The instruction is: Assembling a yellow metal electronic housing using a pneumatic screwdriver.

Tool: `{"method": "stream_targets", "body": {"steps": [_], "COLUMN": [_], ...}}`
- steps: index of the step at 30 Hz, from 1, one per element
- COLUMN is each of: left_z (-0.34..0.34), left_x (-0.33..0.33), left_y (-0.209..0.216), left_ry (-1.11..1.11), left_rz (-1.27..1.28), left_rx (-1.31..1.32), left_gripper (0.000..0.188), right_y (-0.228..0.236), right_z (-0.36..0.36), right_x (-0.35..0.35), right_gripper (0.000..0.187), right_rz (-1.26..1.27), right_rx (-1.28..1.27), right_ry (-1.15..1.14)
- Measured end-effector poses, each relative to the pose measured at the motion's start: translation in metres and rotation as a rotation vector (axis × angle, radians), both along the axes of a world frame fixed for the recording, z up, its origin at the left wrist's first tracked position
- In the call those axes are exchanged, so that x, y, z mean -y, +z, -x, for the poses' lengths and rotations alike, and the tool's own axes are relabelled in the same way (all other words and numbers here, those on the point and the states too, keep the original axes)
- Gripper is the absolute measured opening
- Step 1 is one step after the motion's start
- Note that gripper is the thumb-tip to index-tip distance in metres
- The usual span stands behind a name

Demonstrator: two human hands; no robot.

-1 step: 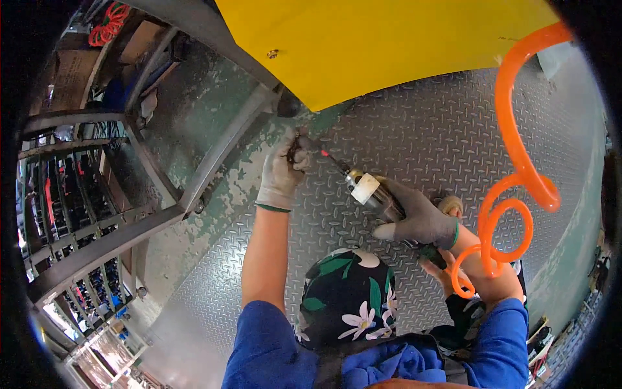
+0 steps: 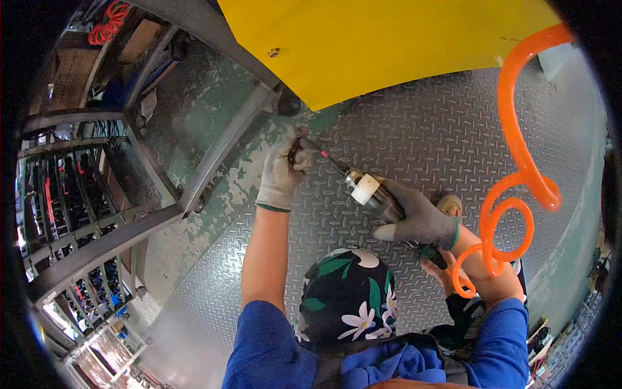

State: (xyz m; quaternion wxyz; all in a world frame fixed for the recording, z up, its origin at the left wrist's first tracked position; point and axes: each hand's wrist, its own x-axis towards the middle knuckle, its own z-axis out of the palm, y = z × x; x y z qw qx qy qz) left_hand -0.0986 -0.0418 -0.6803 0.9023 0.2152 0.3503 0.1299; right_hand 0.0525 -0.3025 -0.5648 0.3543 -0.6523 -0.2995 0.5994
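Note:
My right hand (image 2: pixel 421 217), in a grey glove, is wrapped round an air screwdriver (image 2: pixel 366 189) with a dark body and a white band. Its long thin bit, marked with a red ring, points up and left toward my other hand. My left hand (image 2: pixel 282 167), in a pale glove, has its fingers closed round a small dark part (image 2: pixel 295 149). The bit's tip reaches that part, but the fingers partly hide the contact, and the part's kind does not show. Both hands are below the corner of a yellow panel (image 2: pixel 389 45).
An orange coiled air hose (image 2: pixel 512 129) hangs at the right, over my right forearm. Grey metal framing (image 2: pixel 227 146) stands at the left, beside a rack of dark parts (image 2: pixel 68 194). Under my hands lies a tread-plate floor (image 2: pixel 421 123). A flower-patterned knee (image 2: pixel 346 292) rises between my arms.

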Motion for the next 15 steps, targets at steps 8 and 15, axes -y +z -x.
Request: {"method": "stream_targets", "body": {"steps": [8, 15], "left_z": [0.012, 0.019], "left_x": [-0.007, -0.028], "left_y": [0.004, 0.017], "left_ry": [-0.123, -0.361], "left_rz": [-0.055, -0.304], "left_rx": [0.177, 0.04], "left_gripper": [0.04, 0.03], "right_y": [-0.003, -0.008], "right_z": [0.003, -0.003], "right_x": [-0.002, 0.005], "right_gripper": [0.09, 0.078], "right_rz": [-0.082, -0.066], "right_rx": [-0.002, -0.166], "right_ry": [0.023, -0.015]}}
